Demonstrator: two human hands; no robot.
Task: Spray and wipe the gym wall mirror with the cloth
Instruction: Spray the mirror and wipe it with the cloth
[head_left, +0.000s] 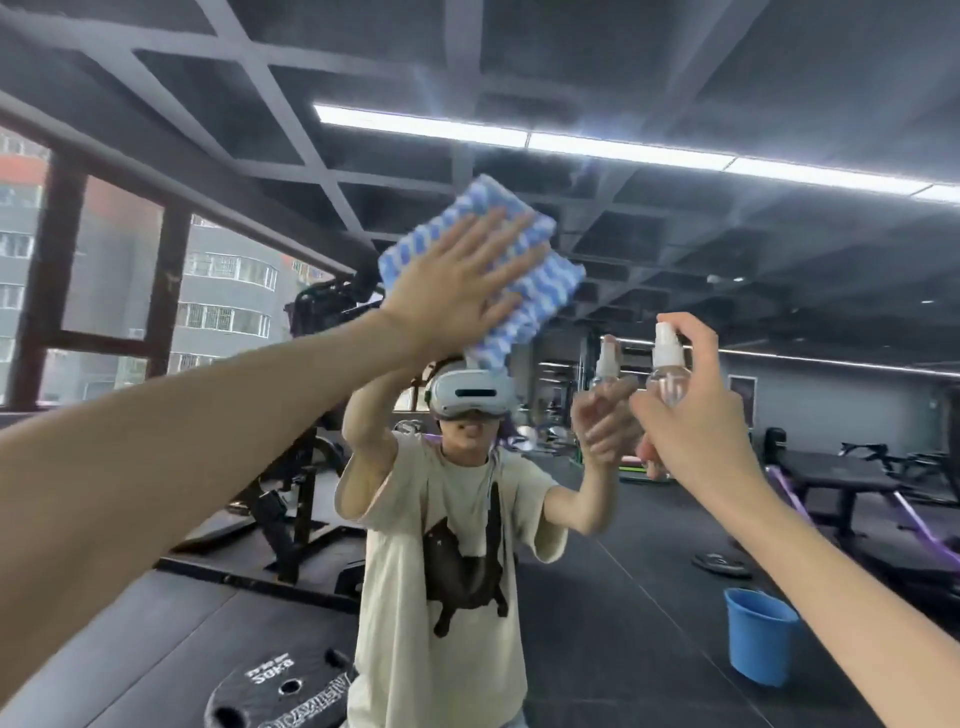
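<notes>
Forearms are filling the near edges of the head view, the left one reaching up from the lower left, the right one from the lower right. I am reading the left hand (457, 291) as flat, with fingers straight and spread, pressing the cloth (556, 280) against the mirror (675, 234) high up, above the reflected headset. The cloth is blue-and-white, ribbed and folded into a pad. I am judging it soft, light and compliant, so broad palm pressure at its centre should be suiting it better than an edge pinch, which would be letting the corners fold or drag. Its lower corner is hanging free below the palm.

The right hand (696, 410) is curling round the spray bottle (667, 374), a small clear one with a white pump head, held right of the cloth, with one finger arching over the pump. I am judging the bottle light, rigid and slippery when wet; hold is best taken round the body, nozzle facing the glass.
</notes>
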